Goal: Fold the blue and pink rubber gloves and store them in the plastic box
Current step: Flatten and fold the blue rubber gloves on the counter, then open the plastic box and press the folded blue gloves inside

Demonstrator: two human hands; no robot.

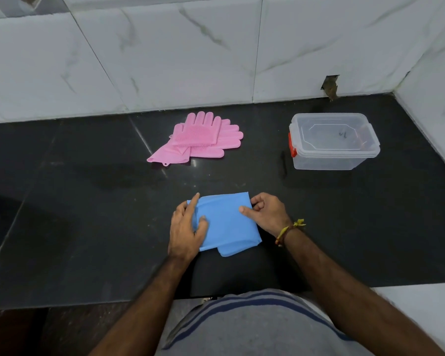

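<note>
A dark polished stone countertop [62,201] runs across the view, backed by white marble-patterned wall tiles [165,60].

Toward the left of the action, the left hand [186,231] lies on the left part of the folded blue rubber gloves [229,224]. Its fingers are mostly straight, the index finger reaching along the left edge and the thumb pressing down on the blue surface; it presses rather than grasps.

The blue gloves sit on the near middle of the countertop, folded into a rough rectangle, with a loose layer sticking out at the near edge.

Farther back and just left of centre, the pink rubber gloves [198,140] lie unfolded, one on top of the other, fingers pointing toward the wall and the bristled palm of the top one facing up.

The right hand [266,213] grips the right edge of the blue fold, thumb on top and curled fingers at the edge. A knotted thread band [290,228] circles that wrist.

At the back right stands the clear plastic box [334,142], lid off, with a red latch [292,147] on its left side, well apart from both pairs of gloves.
</note>
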